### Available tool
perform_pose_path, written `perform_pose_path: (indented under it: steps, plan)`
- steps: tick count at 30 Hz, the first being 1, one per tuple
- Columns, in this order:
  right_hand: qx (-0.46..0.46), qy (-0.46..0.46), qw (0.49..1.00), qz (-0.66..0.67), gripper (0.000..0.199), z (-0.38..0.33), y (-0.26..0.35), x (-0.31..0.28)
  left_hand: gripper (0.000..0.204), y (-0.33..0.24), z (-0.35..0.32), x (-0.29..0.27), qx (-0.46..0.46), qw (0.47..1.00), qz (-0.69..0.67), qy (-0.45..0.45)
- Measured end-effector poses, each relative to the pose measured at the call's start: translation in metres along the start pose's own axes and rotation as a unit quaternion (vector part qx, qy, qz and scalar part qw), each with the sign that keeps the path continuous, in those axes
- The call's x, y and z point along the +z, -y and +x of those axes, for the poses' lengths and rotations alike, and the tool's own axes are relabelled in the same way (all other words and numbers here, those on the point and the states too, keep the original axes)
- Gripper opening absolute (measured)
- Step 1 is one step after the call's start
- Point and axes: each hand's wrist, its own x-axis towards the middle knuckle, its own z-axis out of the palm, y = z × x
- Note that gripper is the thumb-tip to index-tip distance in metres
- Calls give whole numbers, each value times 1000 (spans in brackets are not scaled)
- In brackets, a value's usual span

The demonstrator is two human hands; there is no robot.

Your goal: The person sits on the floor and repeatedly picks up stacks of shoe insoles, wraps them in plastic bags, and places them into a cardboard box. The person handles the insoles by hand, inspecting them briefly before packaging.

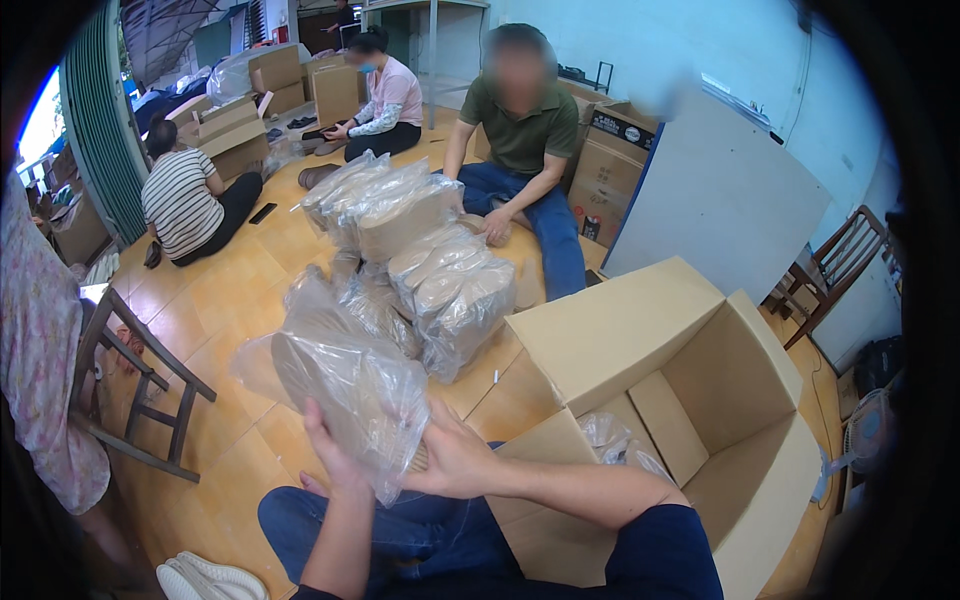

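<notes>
Both hands hold a clear plastic bag of tan, sole-shaped pieces, tilted above my crossed legs. My left hand is closed on its near left side, thumb up along the plastic. My right hand grips the lower right side, where the ribbed edge of the tan pieces shows. Just beyond is a pile of similar plastic-wrapped bundles on the floor. To my right stands an open cardboard box, flaps spread, with some clear plastic-wrapped items inside; its deeper contents are hidden.
A co-worker in a green shirt sits across the pile, a hand on a tan piece. Two more people sit farther left near cardboard boxes. A wooden chair or stool lies tipped at left, white slippers below it. A grey board leans behind the box.
</notes>
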Motion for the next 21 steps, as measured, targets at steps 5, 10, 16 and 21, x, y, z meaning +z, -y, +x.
perform_pose_path:
  steps: [5,10,16,21]
  plan:
    - [-38,-56,997,-49,86,2,0,-3,74,22,-9,0,15,992,-117,45]
    - [-65,-72,988,117,87,4,-10,5,73,10,4,-5,44,989,-130,58]
    - [259,-94,693,666,81,16,-1,5,76,-6,4,-4,171,979,-42,104]
    - [254,-54,676,690,76,6,0,-3,78,33,-23,2,145,973,88,156]
